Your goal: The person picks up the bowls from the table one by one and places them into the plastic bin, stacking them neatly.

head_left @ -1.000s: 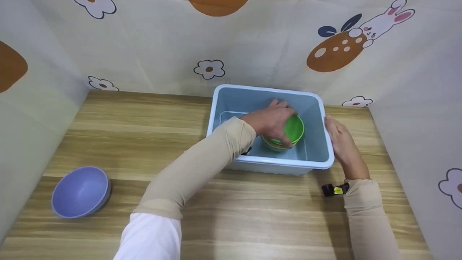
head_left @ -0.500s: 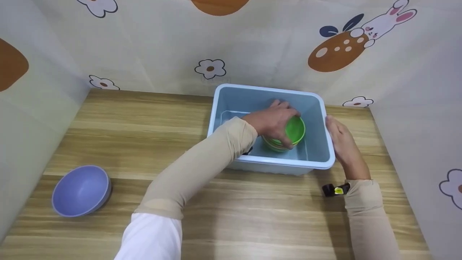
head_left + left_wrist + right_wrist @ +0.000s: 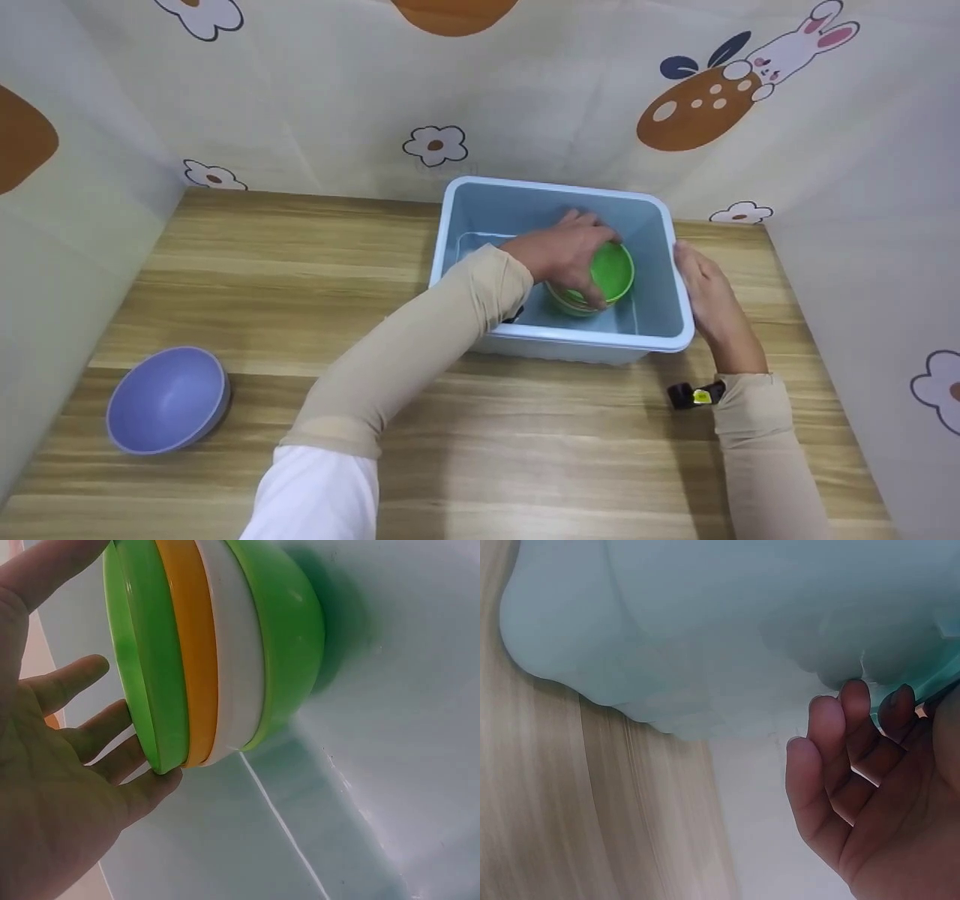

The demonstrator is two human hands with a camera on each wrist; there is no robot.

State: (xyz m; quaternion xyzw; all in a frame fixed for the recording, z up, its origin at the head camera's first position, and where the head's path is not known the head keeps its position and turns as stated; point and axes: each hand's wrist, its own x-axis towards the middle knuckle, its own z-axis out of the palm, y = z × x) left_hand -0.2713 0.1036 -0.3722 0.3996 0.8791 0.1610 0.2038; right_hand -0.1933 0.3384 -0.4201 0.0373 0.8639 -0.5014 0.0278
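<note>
In the head view, a stack of nested bowls sits inside a light blue plastic bin [image 3: 570,336], right of its middle. The top green bowl [image 3: 613,271] is partly covered by my left hand [image 3: 566,251], which holds its rim between thumb and fingers. From the left wrist, an orange bowl [image 3: 192,652], a white bowl [image 3: 238,652] and another green bowl [image 3: 289,637] show below it, the lowest close to the bin floor. My right hand [image 3: 709,296] rests against the bin's outer right wall, its loosely bent fingers [image 3: 829,720] right at that wall below the rim.
A purple bowl [image 3: 169,401] stands on the wood-grain table [image 3: 315,300] at the left. Patterned cloth walls [image 3: 315,97] enclose the back and both sides, the bin being close to the back one. A black wrist camera [image 3: 690,395] sits by the right sleeve.
</note>
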